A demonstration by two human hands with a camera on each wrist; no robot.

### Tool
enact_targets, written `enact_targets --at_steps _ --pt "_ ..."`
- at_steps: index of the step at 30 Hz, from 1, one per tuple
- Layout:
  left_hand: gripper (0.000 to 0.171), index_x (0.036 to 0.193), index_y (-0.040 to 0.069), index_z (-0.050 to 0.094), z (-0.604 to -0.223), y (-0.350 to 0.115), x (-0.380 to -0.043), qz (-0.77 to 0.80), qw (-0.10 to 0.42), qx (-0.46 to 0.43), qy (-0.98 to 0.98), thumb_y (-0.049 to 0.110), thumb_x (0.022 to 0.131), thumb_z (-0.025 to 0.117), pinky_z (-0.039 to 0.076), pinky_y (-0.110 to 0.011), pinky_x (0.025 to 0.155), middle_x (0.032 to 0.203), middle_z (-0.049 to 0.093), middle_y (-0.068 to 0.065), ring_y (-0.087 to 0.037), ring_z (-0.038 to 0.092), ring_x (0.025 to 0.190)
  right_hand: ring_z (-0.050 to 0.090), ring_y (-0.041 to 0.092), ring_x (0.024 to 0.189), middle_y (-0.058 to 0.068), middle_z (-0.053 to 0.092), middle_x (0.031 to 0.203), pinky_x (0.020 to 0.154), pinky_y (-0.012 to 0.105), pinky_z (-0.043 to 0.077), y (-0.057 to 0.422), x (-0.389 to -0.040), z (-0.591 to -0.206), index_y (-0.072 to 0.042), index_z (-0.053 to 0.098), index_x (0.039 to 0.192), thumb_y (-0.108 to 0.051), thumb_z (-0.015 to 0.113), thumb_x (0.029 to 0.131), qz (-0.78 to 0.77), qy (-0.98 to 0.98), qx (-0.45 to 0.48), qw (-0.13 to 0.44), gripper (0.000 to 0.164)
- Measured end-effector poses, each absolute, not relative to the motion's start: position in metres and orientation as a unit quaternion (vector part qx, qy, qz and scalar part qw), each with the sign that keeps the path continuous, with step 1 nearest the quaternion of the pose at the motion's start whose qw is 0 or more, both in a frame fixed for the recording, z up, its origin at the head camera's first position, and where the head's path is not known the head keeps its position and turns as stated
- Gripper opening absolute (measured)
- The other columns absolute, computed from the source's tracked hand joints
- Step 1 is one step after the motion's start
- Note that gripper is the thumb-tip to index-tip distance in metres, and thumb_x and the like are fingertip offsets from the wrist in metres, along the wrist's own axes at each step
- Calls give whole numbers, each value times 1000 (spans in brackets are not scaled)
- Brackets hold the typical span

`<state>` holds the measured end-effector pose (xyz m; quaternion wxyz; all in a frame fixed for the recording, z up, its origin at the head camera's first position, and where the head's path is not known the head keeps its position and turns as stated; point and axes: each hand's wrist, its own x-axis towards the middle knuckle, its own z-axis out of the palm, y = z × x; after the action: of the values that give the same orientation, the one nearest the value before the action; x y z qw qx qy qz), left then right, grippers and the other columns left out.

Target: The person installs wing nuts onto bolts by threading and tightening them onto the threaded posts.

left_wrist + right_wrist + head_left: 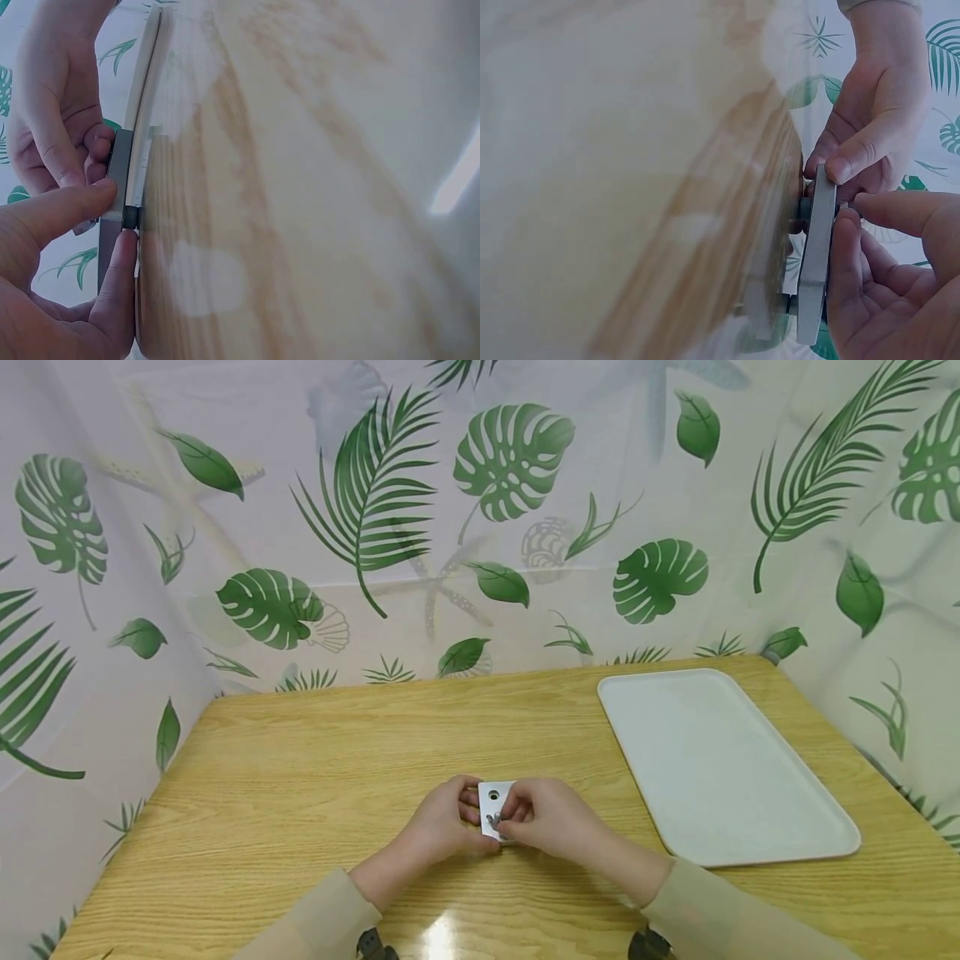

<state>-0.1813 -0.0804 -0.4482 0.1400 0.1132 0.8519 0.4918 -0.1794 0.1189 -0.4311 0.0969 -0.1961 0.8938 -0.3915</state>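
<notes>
A small silvery metal plate (488,807) with a round hole near its far left corner lies between both hands. My left hand (441,821) holds it by its left side, thumb at the near corner, fingers at the far side. My right hand (553,815) pinches a small shiny metal piece (492,821) on top of the plate; its lobes look like those of a wing nut, mostly hidden by the fingertips. Seen edge-on in the right wrist view, the plate (817,247) has short dark feet (792,304) on its underside, facing the tabletop.
A large white tray (727,768) lies on the right of the wood-grain table (300,760). Leaf-print cloth (420,527) hangs behind the table and along both sides. Dark wrist devices (375,945) show at the lower edge.
</notes>
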Motion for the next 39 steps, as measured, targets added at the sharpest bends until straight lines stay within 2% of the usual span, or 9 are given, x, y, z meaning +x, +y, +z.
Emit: enact_targets --at_steps 8,12,17,22,32,39 --pt "84 145 -8 52 -446 -80 -180 491 136 113 853 -1 73 94 59 -29 84 116 68 -14 -17 66 95 58 7 65 -3 68 74 59 20 47 122 -178 -431 -9 71 84 -10 84 89 -383 895 -212 85 13" --pt "83 145 -8 53 -446 -80 -180 487 136 113 855 -1 73 95 59 -30 84 116 69 -14 -17 67 96 57 7 65 -2 68 78 59 21 49 123 -178 -430 -8 74 95 -7 80 90 -390 890 -221 88 8" --pt "83 146 -7 52 -447 -80 -181 479 137 113 860 3 75 95 60 -32 86 117 69 -14 -18 66 97 57 4 65 -2 69 82 61 20 50 121 -180 -429 -3 76 112 -4 77 91 -388 884 -240 103 21" --pt "84 147 -7 51 -448 -80 -182 476 141 112 861 5 77 94 60 -35 88 118 68 -14 -19 66 98 58 4 66 -2 69 83 63 19 50 120 -181 -429 0 75 119 -2 75 92 -389 878 -253 118 27" --pt "83 147 -7 51 -448 -81 -182 479 142 112 859 3 76 94 60 -36 89 118 69 -13 -18 67 98 58 4 67 -1 70 82 64 20 51 120 -182 -430 -2 76 109 -7 79 91 -391 878 -248 117 19" --pt "83 146 -8 51 -448 -80 -181 485 139 114 856 1 75 94 59 -32 87 117 69 -14 -18 66 97 60 4 68 -2 70 78 63 20 51 118 -179 -429 -7 74 93 -12 85 88 -374 895 -224 90 13"
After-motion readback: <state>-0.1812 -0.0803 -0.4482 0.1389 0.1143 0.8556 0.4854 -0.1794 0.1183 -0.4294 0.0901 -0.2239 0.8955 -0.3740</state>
